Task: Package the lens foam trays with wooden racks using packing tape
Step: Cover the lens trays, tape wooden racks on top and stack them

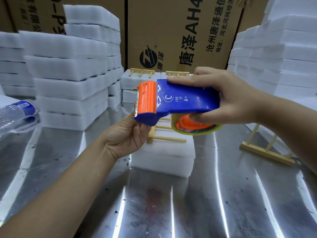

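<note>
My right hand point(229, 98) grips a blue and orange tape dispenser point(178, 100) by its rear, thumb pressed into the orange core of the tape roll point(193, 129). Just under the dispenser's toothed front end, my left hand point(127, 134) has its fingers curled and pinches at the tape end there; the clear tape itself is hard to make out. Below both hands, a stack of white foam trays point(163, 158) lies on the metal table with a wooden rack point(164, 138) on top, partly hidden by the dispenser.
Tall stacks of white foam trays point(68, 69) stand left and right point(277, 54). Two more tray bundles topped with wooden racks point(142, 73) sit at the back before cardboard boxes point(181, 31). A loose wooden rack point(267, 152) lies right; a plastic water bottle point(15, 112) lies left.
</note>
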